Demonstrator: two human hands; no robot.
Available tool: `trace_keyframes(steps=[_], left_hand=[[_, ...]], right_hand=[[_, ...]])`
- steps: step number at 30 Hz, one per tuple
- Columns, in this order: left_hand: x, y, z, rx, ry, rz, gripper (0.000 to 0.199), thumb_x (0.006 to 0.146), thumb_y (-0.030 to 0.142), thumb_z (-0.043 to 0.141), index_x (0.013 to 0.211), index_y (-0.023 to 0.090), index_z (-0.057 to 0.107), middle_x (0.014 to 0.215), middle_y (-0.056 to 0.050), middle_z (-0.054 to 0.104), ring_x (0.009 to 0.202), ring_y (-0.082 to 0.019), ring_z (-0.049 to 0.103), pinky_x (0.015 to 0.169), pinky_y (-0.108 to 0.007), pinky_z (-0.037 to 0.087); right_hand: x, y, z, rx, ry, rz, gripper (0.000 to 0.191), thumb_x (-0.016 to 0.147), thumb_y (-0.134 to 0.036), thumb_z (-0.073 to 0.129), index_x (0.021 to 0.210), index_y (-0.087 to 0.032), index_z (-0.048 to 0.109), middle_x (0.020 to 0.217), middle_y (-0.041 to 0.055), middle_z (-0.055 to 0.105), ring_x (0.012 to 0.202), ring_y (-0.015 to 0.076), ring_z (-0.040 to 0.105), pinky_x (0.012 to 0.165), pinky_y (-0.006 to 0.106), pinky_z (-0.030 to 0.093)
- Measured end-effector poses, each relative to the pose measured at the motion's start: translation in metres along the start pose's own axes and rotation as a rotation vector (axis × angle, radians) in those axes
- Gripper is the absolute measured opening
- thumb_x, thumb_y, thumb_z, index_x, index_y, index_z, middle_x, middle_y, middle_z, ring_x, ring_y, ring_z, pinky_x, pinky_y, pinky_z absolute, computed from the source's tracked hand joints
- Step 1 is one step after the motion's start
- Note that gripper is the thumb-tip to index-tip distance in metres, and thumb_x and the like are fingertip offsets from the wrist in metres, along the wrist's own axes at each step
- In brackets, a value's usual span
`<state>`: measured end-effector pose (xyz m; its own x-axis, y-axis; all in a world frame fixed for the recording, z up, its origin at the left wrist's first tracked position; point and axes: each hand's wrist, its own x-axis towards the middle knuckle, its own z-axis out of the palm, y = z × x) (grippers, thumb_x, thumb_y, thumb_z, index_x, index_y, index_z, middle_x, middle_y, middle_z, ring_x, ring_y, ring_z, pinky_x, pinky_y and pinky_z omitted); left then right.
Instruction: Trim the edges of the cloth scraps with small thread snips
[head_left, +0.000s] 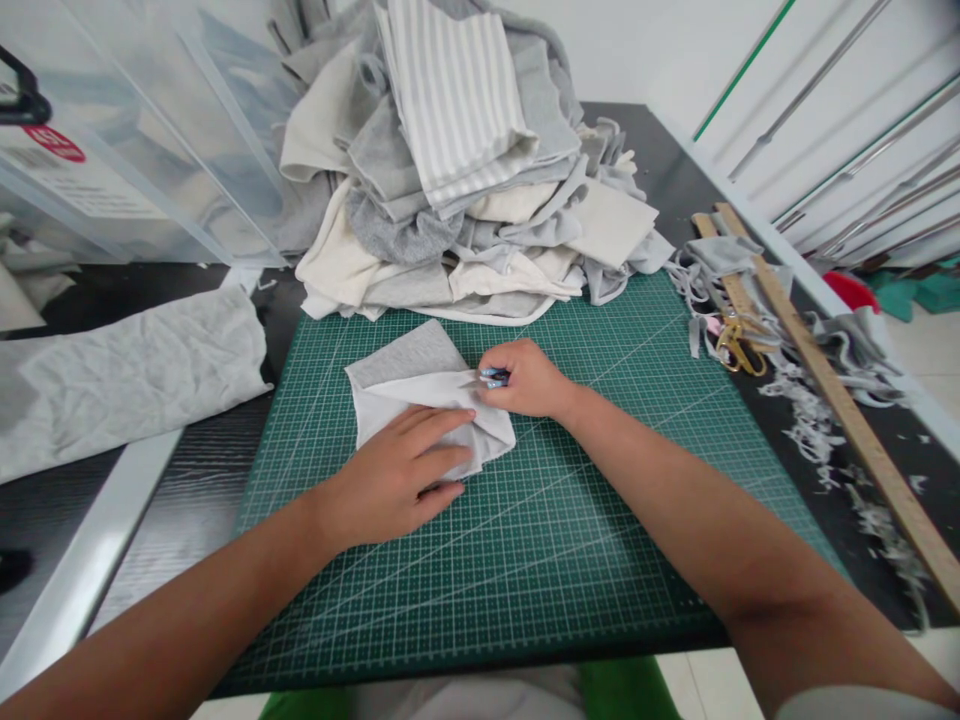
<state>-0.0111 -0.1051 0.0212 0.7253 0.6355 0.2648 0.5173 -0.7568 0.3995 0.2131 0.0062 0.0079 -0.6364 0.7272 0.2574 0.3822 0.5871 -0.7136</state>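
A folded grey and white fabric piece (pixel 409 362) lies on the green cutting mat (pixel 570 540). My left hand (pixel 405 470) rests flat on its lower part, fingers spread and pointing right. At the right side of the fabric, my right hand (pixel 525 378) is closed around a small dark blue tool (pixel 495 377), probably thread snips. The tool's pale tip points left over the fabric's white layer. Most of the tool is hidden inside the fist.
A tall pile of grey, cream and striped fabric (pixel 457 100) stands behind the mat. Gold-handled scissors (pixel 739 345), a wooden ruler (pixel 840 400) and scraps lie right. Grey fabric (pixel 142 370) and a clear plastic bin (pixel 150 150) are left.
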Motion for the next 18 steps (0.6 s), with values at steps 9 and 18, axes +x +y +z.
trace_keyframes(steps=[9,18], left_hand=[[-0.002,-0.008,0.001,0.136,0.021,-0.087,0.022,0.091,0.027,0.062,0.111,0.018,0.067,0.121,-0.008,0.065,0.115,-0.025,0.058,0.102,-0.045,0.051],[0.004,-0.003,-0.033,-0.176,0.086,-0.138,0.015,0.096,0.017,0.052,0.096,0.018,0.067,0.098,-0.003,0.071,0.096,-0.015,0.066,0.086,-0.028,0.055]], right_hand=[[0.001,0.020,-0.011,0.312,0.560,0.265,0.019,0.069,-0.029,0.061,0.059,-0.022,0.047,0.055,-0.0071,0.038,0.055,0.0104,0.034,0.055,0.027,0.028],[-0.004,0.023,-0.018,0.135,0.707,0.396,0.021,0.068,-0.022,0.062,0.064,-0.025,0.041,0.057,-0.0069,0.042,0.055,0.0115,0.038,0.052,0.026,0.030]])
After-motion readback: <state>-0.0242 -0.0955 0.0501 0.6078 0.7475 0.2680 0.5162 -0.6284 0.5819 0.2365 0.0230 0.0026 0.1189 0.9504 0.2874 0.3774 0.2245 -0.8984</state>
